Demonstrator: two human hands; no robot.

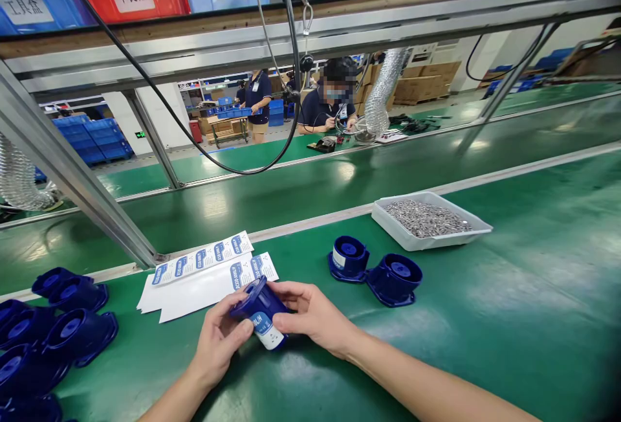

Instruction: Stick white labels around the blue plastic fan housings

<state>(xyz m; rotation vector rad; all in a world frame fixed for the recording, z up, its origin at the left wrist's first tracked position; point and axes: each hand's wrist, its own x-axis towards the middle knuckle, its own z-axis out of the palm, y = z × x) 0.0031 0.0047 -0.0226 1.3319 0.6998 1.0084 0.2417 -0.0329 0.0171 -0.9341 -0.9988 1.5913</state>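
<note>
Between my two hands is a dark blue plastic housing (250,309), tilted, with a blue and white label (266,330) on its side. My left hand (220,338) grips it from the left, thumb near the label's edge. From the right, my right hand (310,318) closes on it, its thumb on the label. Just behind lie white label sheets (198,296) printed with several blue and white labels. Off to the right stand two more blue housings: one (348,257) shows a white label, the other (395,278) shows none on the visible side.
Several blue housings (80,334) crowd the left side of the green table (466,344). A white tray (412,241) of small metal parts sits at the back right. A metal frame post (111,208) rises at left; a black cable (208,153) hangs ahead. A person (320,108) sits across.
</note>
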